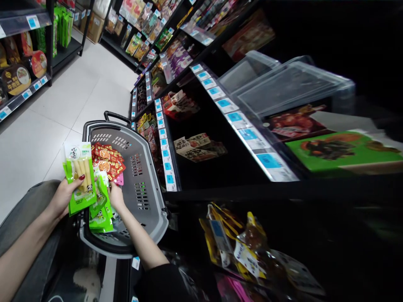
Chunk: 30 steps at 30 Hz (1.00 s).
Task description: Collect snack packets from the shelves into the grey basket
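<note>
My left hand [64, 197] is closed round a green and white snack packet [81, 178] with a clear window showing pale sticks, its thumb on the front. The packet is held above the near left rim of a grey shopping basket [147, 172]. My right hand [116, 196] reaches down into the basket, beside more green packets [102, 209]. Its fingers are mostly hidden by the packets, so what it grips, if anything, does not show. Red packets [108, 159] lie in the basket just beyond, with a bit of pink packaging at their edge.
Black shelves with a strip of blue and white price tags [233, 117] rise close on the right. Clear plastic bins [292, 84] and a green box [343, 149] sit there. Bagged goods [245, 247] fill a lower shelf. Tiled floor [75, 92] runs ahead to further shelves.
</note>
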Each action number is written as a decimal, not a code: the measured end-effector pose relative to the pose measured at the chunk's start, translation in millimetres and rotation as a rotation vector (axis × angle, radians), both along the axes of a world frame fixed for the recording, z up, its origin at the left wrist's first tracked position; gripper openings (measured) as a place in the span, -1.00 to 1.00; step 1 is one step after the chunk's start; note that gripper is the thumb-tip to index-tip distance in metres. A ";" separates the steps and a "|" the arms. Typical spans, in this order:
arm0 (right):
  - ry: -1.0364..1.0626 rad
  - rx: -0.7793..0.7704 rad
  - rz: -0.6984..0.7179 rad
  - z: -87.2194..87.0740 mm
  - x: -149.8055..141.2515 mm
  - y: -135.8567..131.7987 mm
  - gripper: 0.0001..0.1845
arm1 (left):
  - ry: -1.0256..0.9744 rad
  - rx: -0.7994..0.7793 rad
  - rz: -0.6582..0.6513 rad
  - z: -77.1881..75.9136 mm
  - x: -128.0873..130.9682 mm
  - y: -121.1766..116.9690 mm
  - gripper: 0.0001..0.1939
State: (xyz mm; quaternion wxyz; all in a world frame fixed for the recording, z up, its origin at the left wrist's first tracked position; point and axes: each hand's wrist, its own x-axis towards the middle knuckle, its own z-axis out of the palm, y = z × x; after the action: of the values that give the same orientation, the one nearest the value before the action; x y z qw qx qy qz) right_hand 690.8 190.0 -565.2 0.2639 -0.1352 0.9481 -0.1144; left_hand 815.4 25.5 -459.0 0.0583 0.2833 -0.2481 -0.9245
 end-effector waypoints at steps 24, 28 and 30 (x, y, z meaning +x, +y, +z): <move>-0.020 -0.916 -0.099 140.5 72.2 -15.1 -0.63 | 0.095 0.015 -0.225 6.8 12.4 16.6 -0.55; -0.007 -0.930 -0.269 131.7 81.4 -12.6 -0.75 | 0.115 -0.008 -0.272 6.6 13.8 27.6 -0.56; 0.081 -0.922 -0.336 130.8 80.1 -3.0 -0.76 | 0.079 0.035 -0.288 5.7 13.8 30.6 -0.57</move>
State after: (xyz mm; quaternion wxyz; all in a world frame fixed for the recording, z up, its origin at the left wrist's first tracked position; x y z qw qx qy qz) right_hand 770.9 187.0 -434.4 0.1177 -0.0872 0.8170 -0.5577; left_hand 829.2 56.1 -453.3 -0.0700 0.2091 -0.2676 -0.9380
